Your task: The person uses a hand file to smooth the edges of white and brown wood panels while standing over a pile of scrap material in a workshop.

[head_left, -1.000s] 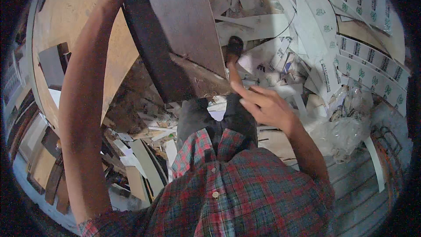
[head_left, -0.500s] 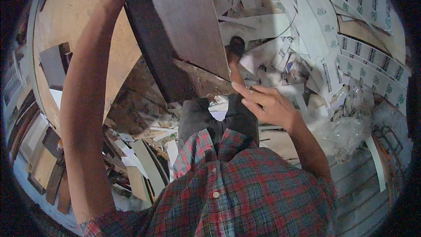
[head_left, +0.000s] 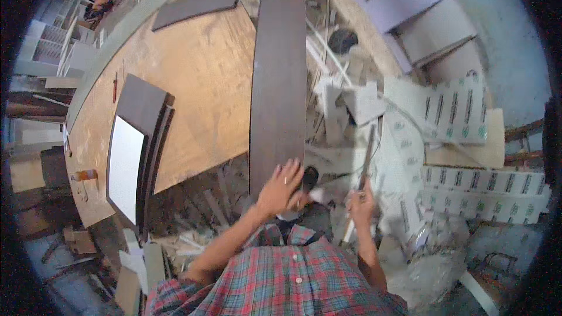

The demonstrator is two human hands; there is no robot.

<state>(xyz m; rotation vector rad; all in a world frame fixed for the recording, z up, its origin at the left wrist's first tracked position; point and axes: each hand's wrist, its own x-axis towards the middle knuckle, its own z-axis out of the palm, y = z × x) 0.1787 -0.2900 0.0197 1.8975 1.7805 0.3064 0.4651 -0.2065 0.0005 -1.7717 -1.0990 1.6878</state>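
Note:
A long dark-brown board (head_left: 278, 82) stretches away from me in the middle, beside the plywood table. My left hand (head_left: 282, 186) lies on its near end, fingers spread and flat on the surface. To the right, my right hand (head_left: 361, 202) is closed around a long, thin, dark strip (head_left: 370, 152), which points up and away over the scraps; blur hides exactly what it is. The strip is apart from the board. One shoe (head_left: 310, 177) shows beside the board's near end.
The plywood table (head_left: 205, 93) at left carries a stack of dark boards (head_left: 140, 102) with a white panel (head_left: 126, 167), another dark board (head_left: 199, 6), a red-handled tool (head_left: 115, 89) and a small orange bottle (head_left: 86, 175). Scraps and printed sheets (head_left: 456, 117) lie at right, with clear plastic (head_left: 439, 240).
My view has shifted, showing more of the table. My left hand has come back from the far side onto the board's near end. My right hand has left the board's edge and now holds the strip.

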